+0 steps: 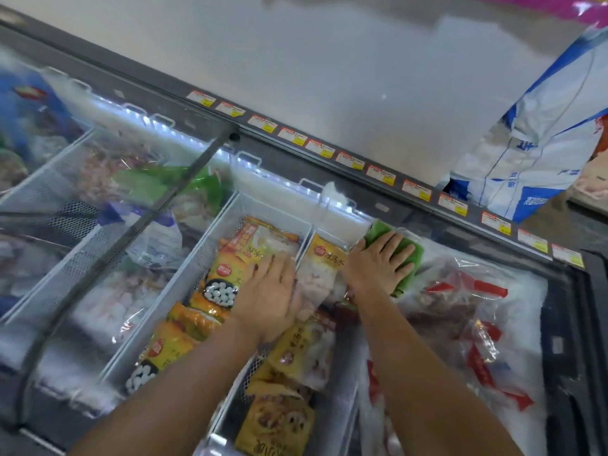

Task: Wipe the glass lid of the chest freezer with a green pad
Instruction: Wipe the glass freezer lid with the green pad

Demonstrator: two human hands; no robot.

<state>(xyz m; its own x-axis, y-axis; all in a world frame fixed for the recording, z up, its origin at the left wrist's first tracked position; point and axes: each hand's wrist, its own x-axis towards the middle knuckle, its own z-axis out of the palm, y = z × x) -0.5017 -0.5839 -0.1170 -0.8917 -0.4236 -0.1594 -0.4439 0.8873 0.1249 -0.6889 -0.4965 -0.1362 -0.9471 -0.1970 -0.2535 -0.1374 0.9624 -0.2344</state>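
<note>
**Both palms flat on the freezer glass**

Nearest me, my two bare forearms reach out over the glass lid (460, 340) of the chest freezer. My left hand (273, 297) lies palm-down on the glass, fingers stretched out and together, gripping nothing; under it I see yellow frozen-food packs (227, 274) in a white wire basket (210, 232). Just to its right, my right hand (378, 261) presses flat on the green pad (406, 258), fingers spread open over it rather than curled around it. The pad sits on the lid near the freezer's far edge. Beyond that runs a dark rail with a row of price tags (353, 159), then grey floor, and a blue-and-white sack (533, 143) at far right.
</note>
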